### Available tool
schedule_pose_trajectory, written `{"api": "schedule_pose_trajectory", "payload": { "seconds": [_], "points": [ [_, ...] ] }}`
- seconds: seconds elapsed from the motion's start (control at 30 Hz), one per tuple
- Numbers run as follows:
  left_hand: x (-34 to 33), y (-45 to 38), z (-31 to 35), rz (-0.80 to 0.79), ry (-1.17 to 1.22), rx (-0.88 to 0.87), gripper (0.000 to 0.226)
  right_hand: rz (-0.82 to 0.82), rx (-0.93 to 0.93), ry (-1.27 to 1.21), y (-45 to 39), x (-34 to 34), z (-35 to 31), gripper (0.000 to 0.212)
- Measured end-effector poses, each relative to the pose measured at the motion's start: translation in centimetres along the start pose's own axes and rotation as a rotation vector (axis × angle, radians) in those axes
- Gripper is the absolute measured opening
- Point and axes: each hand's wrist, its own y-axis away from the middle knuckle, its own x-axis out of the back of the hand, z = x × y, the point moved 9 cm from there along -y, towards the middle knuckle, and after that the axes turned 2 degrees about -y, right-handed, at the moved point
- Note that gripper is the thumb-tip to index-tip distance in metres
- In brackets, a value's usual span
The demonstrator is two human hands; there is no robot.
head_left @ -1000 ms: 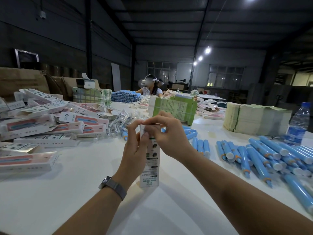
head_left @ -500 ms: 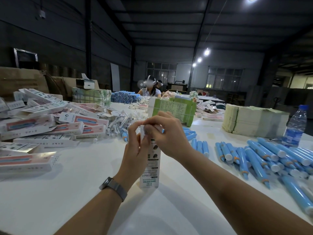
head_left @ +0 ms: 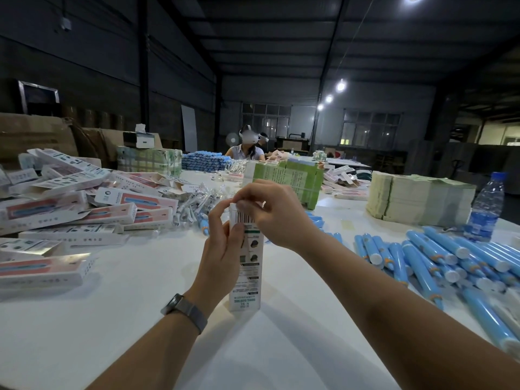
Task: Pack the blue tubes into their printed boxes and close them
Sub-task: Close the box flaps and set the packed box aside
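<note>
Head view, two hands (head_left: 222, 257) (head_left: 277, 213), one box (head_left: 247, 266)

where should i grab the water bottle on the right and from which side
Grip the water bottle around its labelled middle, coming from the near left side. It stands upright on the table at the right edge; blue tubes lie in front, so probably reach over them.
</note>
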Motion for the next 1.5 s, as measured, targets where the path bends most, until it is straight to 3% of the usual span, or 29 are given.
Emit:
{"api": "schedule_pose_trajectory", "payload": {
  "seconds": [0.33, 0.57, 0.9, 1.2, 1.5],
  "points": [
    [0.0, 0.0, 0.2, 0.006, 0.002, -0.005, 0.038, -0.007, -0.046, -0.079, 0.2, 0.0, 0.6, 0.011],
    [0.1, 0.1, 0.1, 0.004, -0.023, -0.018, 0.039, -0.145, -0.116, -0.085, -0.8, -0.1, 1.1, 0.015],
    [0.2, -0.1, -0.3, 0.014, -0.006, 0.009, 0.03, -0.07, -0.162, -0.003, -1.0, -0.3, 0.9, 0.011],
    [0.2, -0.1, -0.5, 0.057, -0.056, 0.005, 0.03, 0.145, -0.03, 0.117, 1.3, 0.3, -0.4, 0.015],
    [0.1, -0.4, -0.4, 0.041, -0.126, -0.012, 0.039, 0.109, -0.008, 0.218, 1.7, 0.2, -1.3, 0.019]
  ]
}}
